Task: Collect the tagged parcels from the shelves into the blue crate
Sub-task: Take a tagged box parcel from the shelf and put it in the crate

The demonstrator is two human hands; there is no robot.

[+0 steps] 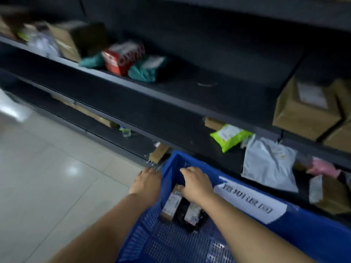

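Left hand [146,184]: fingers near straight, flat against outer left wall of blue crate [313,236], holding nothing. Right hand [196,184] inside crate, fingers loosely bent, thumb touching small parcel [171,204]; whether it grips, cannot tell. Green pouch [230,136], grey mailer [269,162] on shelf [224,158] behind.

small cardboard parcels [171,205] lie in the blue plastic mesh crate [307,236], before the dark metal shelves [133,103]; behind it a lime plastic pouch [229,136] lies left of a grey plastic mailer [269,164]
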